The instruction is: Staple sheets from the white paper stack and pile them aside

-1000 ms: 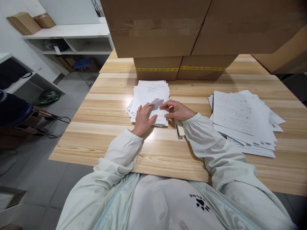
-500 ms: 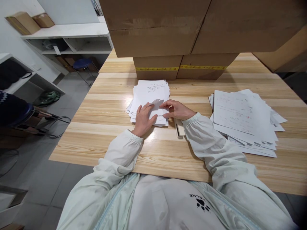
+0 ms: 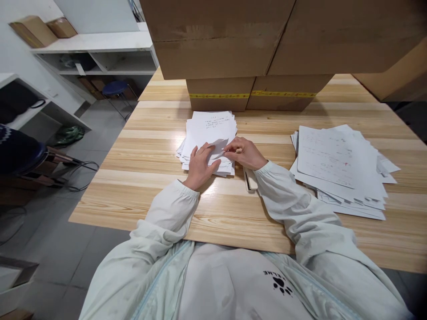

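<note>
A stack of white paper sheets (image 3: 208, 133) lies on the table in front of me, with handwriting on its far part. My left hand (image 3: 200, 166) rests on the stack's near left side, fingers spread and holding down a sheet. That sheet of paper (image 3: 218, 149) has a raised, folded part between my hands. At its right end, my right hand (image 3: 246, 152) pinches the paper's edge between thumb and fingers. Partly under my right wrist lies a slim cream object (image 3: 250, 180) that looks like a stapler.
A second, messier pile of written papers (image 3: 333, 160) lies to the right on the wooden table (image 3: 133, 182). Large cardboard boxes (image 3: 220, 40) are stacked at the table's back. Left of the table are a blue stool (image 3: 115, 87) and white shelves (image 3: 96, 43).
My right hand has shifted slightly and its fingers have closed together on the paper's edge. The left hand stays in place on the stack.
</note>
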Available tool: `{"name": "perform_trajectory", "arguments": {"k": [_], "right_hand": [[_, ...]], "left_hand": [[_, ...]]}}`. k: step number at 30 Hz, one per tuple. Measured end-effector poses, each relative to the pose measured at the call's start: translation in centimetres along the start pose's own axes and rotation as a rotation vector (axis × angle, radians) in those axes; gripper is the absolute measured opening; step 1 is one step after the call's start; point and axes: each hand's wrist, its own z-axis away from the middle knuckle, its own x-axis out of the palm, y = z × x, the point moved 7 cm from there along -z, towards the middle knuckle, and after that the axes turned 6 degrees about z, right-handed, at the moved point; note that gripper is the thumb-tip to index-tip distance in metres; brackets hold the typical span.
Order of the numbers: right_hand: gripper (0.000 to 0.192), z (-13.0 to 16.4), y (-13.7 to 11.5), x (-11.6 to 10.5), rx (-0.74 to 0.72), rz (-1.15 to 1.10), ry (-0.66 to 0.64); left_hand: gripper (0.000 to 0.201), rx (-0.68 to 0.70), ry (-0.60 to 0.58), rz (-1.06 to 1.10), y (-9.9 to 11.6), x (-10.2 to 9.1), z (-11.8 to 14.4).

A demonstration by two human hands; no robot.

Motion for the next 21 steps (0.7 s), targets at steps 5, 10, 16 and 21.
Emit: {"name": "perform_trajectory", "arguments": {"k": [5,10,16,21], "right_hand": [[0.009,0.6,-2.9,-1.2,-0.047,0.14,0.192],[0.034,0.9,-2.8,-0.7,0.159,-0.306,0.161],[0.073,0.9,1.0,0.8,0.595,-0.714,0.004],[0.057,0.8,2.0,0.0,0.528,-0.659,-0.003]], "left_hand": [[0.02,0.063,0.16,-0.002,-0.5,-1.2,-0.1],[0.027,0.186,0.376,-0.087,0.4,-3.4,0.6],[0.024,0.214,0.177,0.055,3.7,-2.2,1.9],[0.024,0.251,-0.106,0.242,6.6,0.6,4.0]]}}
